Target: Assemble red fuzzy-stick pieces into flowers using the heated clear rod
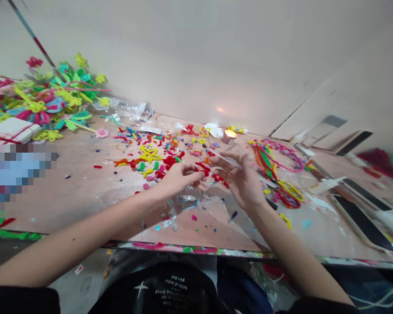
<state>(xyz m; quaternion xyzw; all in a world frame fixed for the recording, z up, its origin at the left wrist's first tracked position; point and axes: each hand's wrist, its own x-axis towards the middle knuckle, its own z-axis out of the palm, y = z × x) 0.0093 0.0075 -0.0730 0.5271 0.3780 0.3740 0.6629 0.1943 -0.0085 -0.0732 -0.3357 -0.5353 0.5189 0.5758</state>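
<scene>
One left hand [180,176], narrowed in a pinch on one red fuzzy piece [202,167]; one right hand [245,183], loosely curled, holding one pale stick [227,159] (translucent); one lit candle [229,137], beyond.

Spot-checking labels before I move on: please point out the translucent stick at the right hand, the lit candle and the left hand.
Translucent stick [228,159], head view: middle of its shaft.
Lit candle [228,140], head view: side below the flame.
Left hand [182,175], head view: middle of the hand.
</scene>
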